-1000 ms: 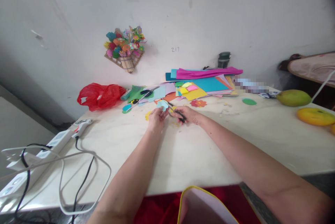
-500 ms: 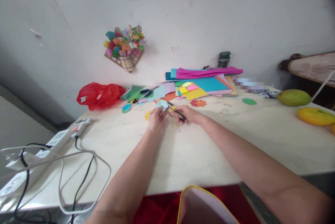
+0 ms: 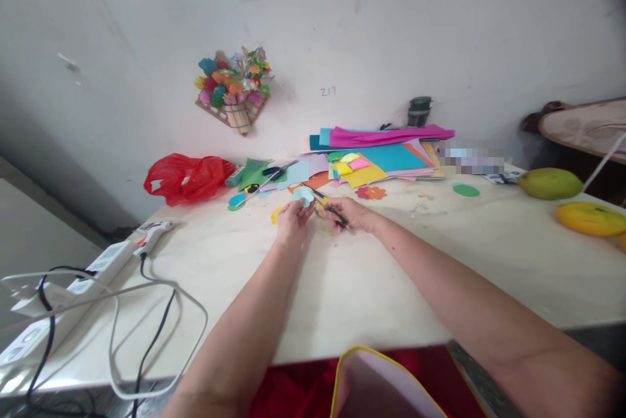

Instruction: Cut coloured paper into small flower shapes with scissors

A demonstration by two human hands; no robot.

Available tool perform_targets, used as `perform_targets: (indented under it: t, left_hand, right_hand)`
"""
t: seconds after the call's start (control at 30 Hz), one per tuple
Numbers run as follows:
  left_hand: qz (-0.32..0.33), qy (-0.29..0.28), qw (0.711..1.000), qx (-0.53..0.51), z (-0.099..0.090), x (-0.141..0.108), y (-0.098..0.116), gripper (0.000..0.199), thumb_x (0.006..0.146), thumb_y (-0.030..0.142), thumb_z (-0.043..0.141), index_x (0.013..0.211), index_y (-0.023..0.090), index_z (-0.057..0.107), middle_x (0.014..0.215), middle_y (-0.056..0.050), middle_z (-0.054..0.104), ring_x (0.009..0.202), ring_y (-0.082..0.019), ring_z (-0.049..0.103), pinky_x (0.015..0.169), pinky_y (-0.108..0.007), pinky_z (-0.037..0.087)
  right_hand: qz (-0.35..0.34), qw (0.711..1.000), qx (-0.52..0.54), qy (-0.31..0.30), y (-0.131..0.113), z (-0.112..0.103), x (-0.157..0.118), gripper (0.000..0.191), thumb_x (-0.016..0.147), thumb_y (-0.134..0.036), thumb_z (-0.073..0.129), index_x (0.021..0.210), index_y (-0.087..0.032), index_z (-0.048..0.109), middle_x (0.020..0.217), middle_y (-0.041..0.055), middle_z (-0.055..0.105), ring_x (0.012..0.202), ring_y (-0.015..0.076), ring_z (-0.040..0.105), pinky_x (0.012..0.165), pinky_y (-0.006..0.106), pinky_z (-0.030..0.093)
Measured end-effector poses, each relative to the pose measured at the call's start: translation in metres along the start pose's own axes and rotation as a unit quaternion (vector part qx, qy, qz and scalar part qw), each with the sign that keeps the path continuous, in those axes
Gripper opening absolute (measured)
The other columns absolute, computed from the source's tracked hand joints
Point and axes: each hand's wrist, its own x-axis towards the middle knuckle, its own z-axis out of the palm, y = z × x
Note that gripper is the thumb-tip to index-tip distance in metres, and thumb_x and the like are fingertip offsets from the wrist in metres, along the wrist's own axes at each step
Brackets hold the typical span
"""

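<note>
My left hand (image 3: 293,217) pinches a light blue paper flower (image 3: 304,195) above the table. Black-handled scissors (image 3: 335,211) are in my right hand (image 3: 349,213), their blades pointing up and left at the flower's right edge. A yellow paper piece (image 3: 275,215) lies just left of my left hand. Small yellow scraps (image 3: 327,232) are scattered below the hands. Beyond my right hand are red and orange paper flowers (image 3: 372,193).
Coloured sheets (image 3: 398,157) are stacked at the back, with a second pair of scissors (image 3: 274,172) left of them. A red plastic bag (image 3: 188,178) and a power strip (image 3: 73,294) with cables stand left. Mangoes (image 3: 550,183) lie right.
</note>
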Motion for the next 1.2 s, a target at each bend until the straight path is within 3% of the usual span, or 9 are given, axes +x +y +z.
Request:
perform_targets:
  t: [0.2, 0.4, 0.67, 1.2]
  left_hand:
    - [0.004, -0.003, 1.000, 0.001, -0.0001, -0.0008, 0.0000, 0.008, 0.069, 0.006, 0.058, 0.068, 0.013, 0.057, 0.065, -0.005, 0.064, 0.068, -0.018, 0.068, 0.069, -0.028, 0.055]
    - [0.005, 0.003, 1.000, 0.000, -0.0003, -0.0008, -0.0005, 0.007, 0.069, 0.007, 0.059, 0.070, 0.013, 0.058, 0.067, -0.005, 0.066, 0.067, -0.018, 0.068, 0.067, -0.027, 0.054]
    - [0.010, 0.007, 1.000, 0.003, 0.0002, -0.0007, -0.0001, 0.006, 0.070, 0.007, 0.059, 0.069, 0.013, 0.057, 0.066, -0.004, 0.065, 0.066, -0.017, 0.068, 0.065, -0.025, 0.053]
    - [0.015, -0.001, 1.000, 0.006, -0.0003, 0.0005, -0.0018, 0.012, 0.064, 0.008, 0.062, 0.063, 0.014, 0.052, 0.061, -0.003, 0.063, 0.065, -0.018, 0.068, 0.067, -0.025, 0.053]
  right_hand:
    - [0.016, 1.000, 0.004, 0.013, -0.0049, 0.0027, -0.0017, 0.026, 0.071, -0.037, 0.067, 0.083, -0.016, 0.056, 0.050, -0.0038, 0.053, 0.034, 0.0063, 0.046, 0.028, 0.015, 0.024]
    - [0.011, 1.000, 0.014, 0.024, -0.0047, 0.0067, 0.0000, 0.023, 0.070, -0.033, 0.069, 0.080, -0.016, 0.056, 0.047, -0.0062, 0.049, 0.035, 0.0069, 0.045, 0.034, 0.017, 0.035]
    - [0.000, 0.999, -0.020, 0.026, -0.0052, 0.0093, -0.0013, 0.026, 0.072, -0.038, 0.066, 0.081, -0.017, 0.055, 0.052, -0.0024, 0.056, 0.037, 0.0087, 0.050, 0.030, 0.016, 0.029]
    - [-0.023, 1.000, -0.007, 0.000, 0.0024, 0.0050, 0.0022, 0.033, 0.075, -0.048, 0.060, 0.081, -0.016, 0.055, 0.057, -0.0006, 0.058, 0.038, 0.0082, 0.053, 0.029, 0.015, 0.029]
